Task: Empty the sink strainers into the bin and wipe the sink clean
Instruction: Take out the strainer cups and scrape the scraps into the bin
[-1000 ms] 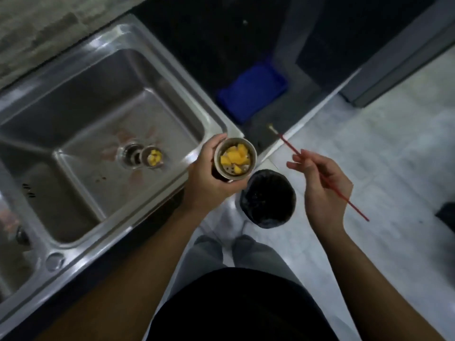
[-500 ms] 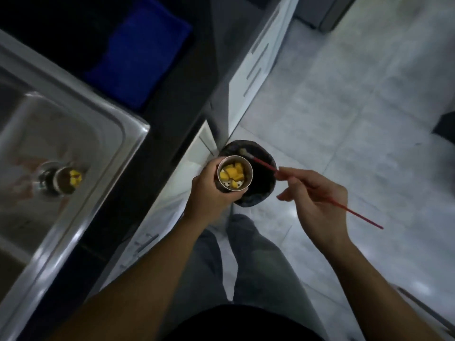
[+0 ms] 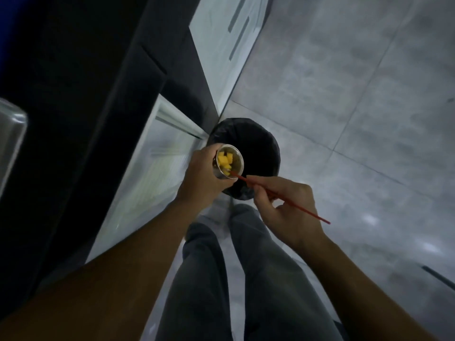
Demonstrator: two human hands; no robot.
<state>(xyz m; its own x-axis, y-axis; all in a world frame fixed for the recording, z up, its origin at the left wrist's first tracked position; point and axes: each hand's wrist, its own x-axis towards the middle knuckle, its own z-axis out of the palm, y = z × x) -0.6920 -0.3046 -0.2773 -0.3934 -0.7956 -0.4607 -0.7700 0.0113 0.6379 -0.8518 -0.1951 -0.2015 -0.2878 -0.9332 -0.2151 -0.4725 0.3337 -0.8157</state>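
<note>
Several yellow food chunks (image 3: 226,161) sit in the metal strainer (image 3: 230,160), heaped toward its left side, with dark mesh showing to their right. Your left hand (image 3: 203,177) is wrapped around the strainer from the left and holds it over the bin (image 3: 261,141), a round one lined with a black bag on the grey floor (image 3: 357,99) beside the cabinet (image 3: 157,153). Your right hand (image 3: 285,207) pinches a thin red stick (image 3: 295,206) like a pen; its tip reaches into the strainer at the lower edge of the chunks.
</note>
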